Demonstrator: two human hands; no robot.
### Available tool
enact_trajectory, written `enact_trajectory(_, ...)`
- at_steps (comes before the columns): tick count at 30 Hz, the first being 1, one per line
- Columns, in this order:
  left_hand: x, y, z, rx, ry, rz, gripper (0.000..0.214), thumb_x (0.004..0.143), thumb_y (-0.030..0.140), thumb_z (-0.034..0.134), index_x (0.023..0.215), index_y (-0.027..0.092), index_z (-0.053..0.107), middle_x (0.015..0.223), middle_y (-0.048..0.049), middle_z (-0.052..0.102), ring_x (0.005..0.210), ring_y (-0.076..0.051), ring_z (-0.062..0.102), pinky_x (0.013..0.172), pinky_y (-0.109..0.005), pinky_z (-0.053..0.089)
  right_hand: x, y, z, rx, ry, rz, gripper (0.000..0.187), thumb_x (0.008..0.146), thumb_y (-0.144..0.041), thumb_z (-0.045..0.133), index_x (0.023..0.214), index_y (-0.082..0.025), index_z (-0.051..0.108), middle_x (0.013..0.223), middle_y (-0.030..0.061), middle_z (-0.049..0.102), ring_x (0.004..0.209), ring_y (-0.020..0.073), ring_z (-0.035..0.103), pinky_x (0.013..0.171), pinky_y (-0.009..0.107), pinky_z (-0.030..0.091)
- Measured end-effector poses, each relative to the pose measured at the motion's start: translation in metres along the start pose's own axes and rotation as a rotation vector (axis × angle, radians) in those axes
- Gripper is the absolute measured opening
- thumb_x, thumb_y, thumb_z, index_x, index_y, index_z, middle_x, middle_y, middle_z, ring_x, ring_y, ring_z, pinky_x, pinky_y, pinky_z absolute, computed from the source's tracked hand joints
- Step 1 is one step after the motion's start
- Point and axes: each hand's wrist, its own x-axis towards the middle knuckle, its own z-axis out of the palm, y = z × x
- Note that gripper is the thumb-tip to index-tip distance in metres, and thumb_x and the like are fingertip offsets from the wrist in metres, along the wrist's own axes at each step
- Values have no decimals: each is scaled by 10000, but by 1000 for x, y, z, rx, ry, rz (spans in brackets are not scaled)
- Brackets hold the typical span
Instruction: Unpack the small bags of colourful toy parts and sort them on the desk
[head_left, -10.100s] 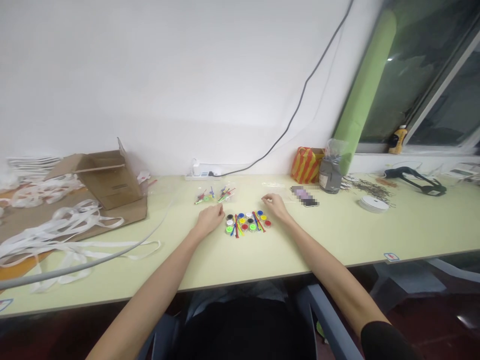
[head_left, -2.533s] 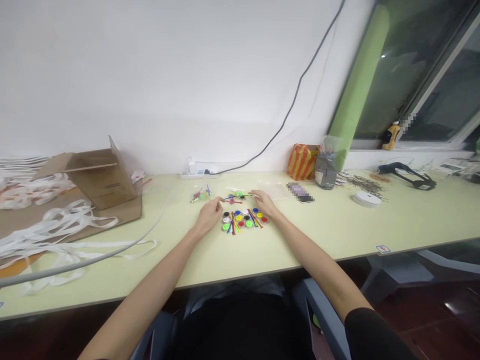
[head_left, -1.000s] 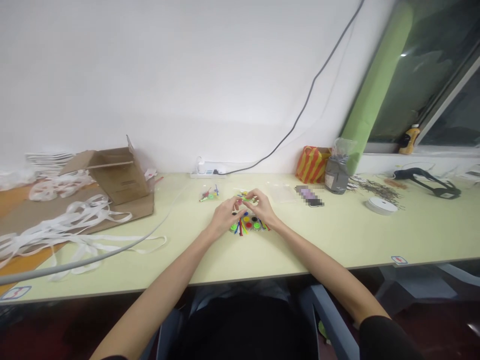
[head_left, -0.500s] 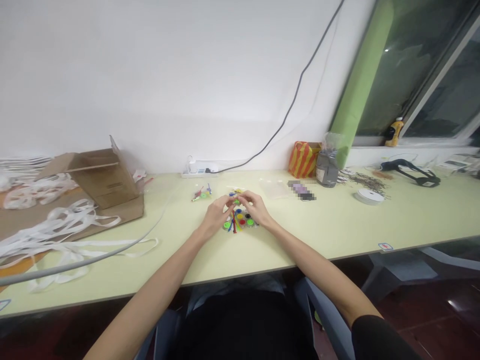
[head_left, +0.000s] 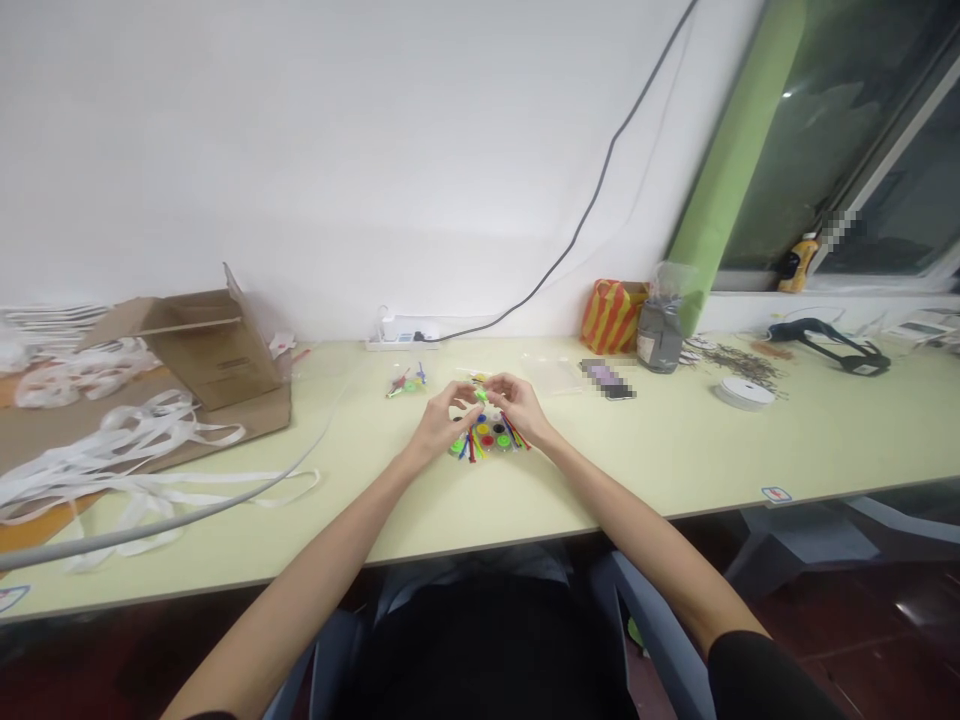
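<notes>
A small bright-green round piece (head_left: 481, 396) sits between the fingertips of both my hands, raised just above the table. My left hand (head_left: 441, 418) reaches it from the left, its thumb and forefinger curved with a gap behind the tips. From the other side, my right hand (head_left: 523, 408) pinches it. Below them lies a cluster of round coloured pieces, among them a red one (head_left: 487, 441), a yellow one (head_left: 483, 429) and a green one (head_left: 504, 441). Thin coloured strips (head_left: 471, 446) lie at both sides of these. Fine details are too small to tell.
A small group of coloured pieces (head_left: 409, 382) lies behind my left hand. The power strip (head_left: 390, 335) is by the wall. To the left are a cardboard box (head_left: 214, 350) and white ribbon (head_left: 150, 440); to the right, a phone (head_left: 609, 378) and a white spool (head_left: 744, 393).
My hands have shifted slightly apart with the green piece, uncovering more of the cluster and the strips on its right. The view has turned slightly left.
</notes>
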Motion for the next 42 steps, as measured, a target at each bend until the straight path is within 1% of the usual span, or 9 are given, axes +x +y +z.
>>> enact_trajectory(5,-2,-5,-2,141,-2,-56,214,917,349,592,1077,210,627,984,-34,700,894,-172,655,793,-332,511,-3,-6,4,49,-66,46,290,790,-412,733,968,-185,703,917,64,714,810,188,640,743,316,501)
enact_trajectory(11,-3,1,-4,237,-41,50,210,923,260,543,1117,211,607,995,-43,653,905,-171,608,811,-320,493,-6,-13,3,32,-87,70,305,781,-442,750,911,-173,691,887,67,714,814,196,651,769,325,502)
enact_trajectory(16,-2,3,-7,254,-71,99,217,930,306,563,1120,208,596,945,-42,603,878,-176,568,806,-322,478,-6,-13,5,74,-111,77,323,775,-460,750,898,-180,646,871,44,675,800,173,621,749,301,483)
enact_trajectory(23,-3,6,-4,287,-87,34,178,968,331,479,1057,209,573,889,-30,572,829,-174,546,764,-309,453,-7,-20,6,154,-213,110,345,814,-503,723,858,-209,549,827,16,627,795,168,598,778,307,486)
enact_trajectory(28,-3,8,-4,321,-104,-2,167,972,329,425,992,209,540,879,-36,588,802,-184,548,730,-315,440,-10,-26,12,203,-255,150,396,821,-575,701,933,-230,541,902,33,646,878,205,616,835,346,511)
enact_trajectory(32,-5,8,-3,278,-129,-25,195,996,328,362,994,212,518,890,-38,610,798,-188,569,730,-318,446,-12,-24,20,258,-264,157,398,823,-583,696,938,-236,539,914,28,623,840,186,595,803,322,509)
enact_trajectory(36,-7,5,5,170,-178,-54,216,1019,376,315,1010,218,462,878,-24,599,778,-173,563,730,-310,451,-10,-20,21,274,-289,163,412,807,-593,702,891,-235,516,818,11,572,728,163,538,708,297,472)
enact_trajectory(39,-4,-2,4,117,-73,-57,240,1026,416,292,1001,218,427,866,-22,558,760,-165,536,742,-313,448,-5,-18,12,303,-254,165,458,764,-612,723,839,-234,476,696,-20,481,609,144,454,647,297,438)
enact_trajectory(42,2,-15,-13,159,192,-64,229,1028,408,297,988,220,421,853,-25,506,767,-170,504,774,-326,437,0,-19,-2,315,-155,134,432,769,-579,721,828,-233,468,665,-29,445,594,141,434,670,305,432)
